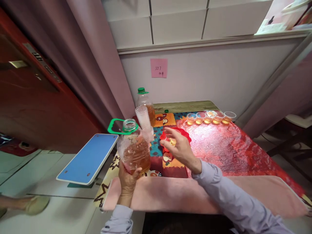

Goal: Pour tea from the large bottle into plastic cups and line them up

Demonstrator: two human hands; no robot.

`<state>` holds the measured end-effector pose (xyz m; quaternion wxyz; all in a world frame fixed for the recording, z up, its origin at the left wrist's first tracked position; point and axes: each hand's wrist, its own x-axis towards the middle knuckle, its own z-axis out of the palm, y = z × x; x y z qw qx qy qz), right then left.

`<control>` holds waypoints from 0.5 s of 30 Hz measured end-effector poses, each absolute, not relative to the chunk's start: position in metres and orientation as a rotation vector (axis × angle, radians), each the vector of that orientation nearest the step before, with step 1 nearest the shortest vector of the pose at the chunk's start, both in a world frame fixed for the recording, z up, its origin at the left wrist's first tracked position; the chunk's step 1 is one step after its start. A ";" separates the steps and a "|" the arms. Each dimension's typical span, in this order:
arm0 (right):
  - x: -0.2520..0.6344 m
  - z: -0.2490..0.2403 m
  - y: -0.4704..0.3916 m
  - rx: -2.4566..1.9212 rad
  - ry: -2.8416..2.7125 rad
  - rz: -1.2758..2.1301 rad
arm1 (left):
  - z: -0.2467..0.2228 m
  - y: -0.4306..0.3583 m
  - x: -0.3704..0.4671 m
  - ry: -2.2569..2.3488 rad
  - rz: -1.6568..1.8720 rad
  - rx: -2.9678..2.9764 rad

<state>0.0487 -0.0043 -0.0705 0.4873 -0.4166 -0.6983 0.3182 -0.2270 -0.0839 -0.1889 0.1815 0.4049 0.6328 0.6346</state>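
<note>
A large clear plastic jug (135, 151) of amber liquid is gripped low down by my left hand (128, 178). Its mouth is uncapped, with a green handle (114, 126) round the neck. My right hand (179, 146) hovers with thumb and fingers apart over a red scalloped dish (185, 134), partly hiding it. Something yellowish shows in that dish, too covered to name. Just behind the jug leans a stack of clear plastic cups (143, 117). A second jug (149, 110), with a green cap, stands at the back.
Several clear cups with amber liquid (209, 118) form a row at the table's far right. A small green cap (166, 111) lies near the back edge. Pink cloth (170, 195) covers the front edge. Left are a blue-topped stool (90, 159) and a person's foot (36, 204).
</note>
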 end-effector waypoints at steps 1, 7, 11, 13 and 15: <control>0.064 -0.074 0.008 -1.062 -1.711 0.728 | -0.194 -0.081 -0.230 1.815 1.797 1.195; 0.138 -0.085 0.073 -1.432 -1.956 0.411 | -0.203 -0.078 -0.230 1.762 1.807 1.243; 0.138 -0.081 0.087 -1.492 -2.215 0.298 | -0.198 -0.079 -0.229 1.721 1.783 1.282; 0.127 -0.078 0.089 -1.515 -2.350 0.279 | -0.198 -0.080 -0.230 1.753 1.781 1.281; 0.114 -0.076 0.090 -1.566 -2.468 0.278 | -0.200 -0.080 -0.232 1.779 1.791 1.273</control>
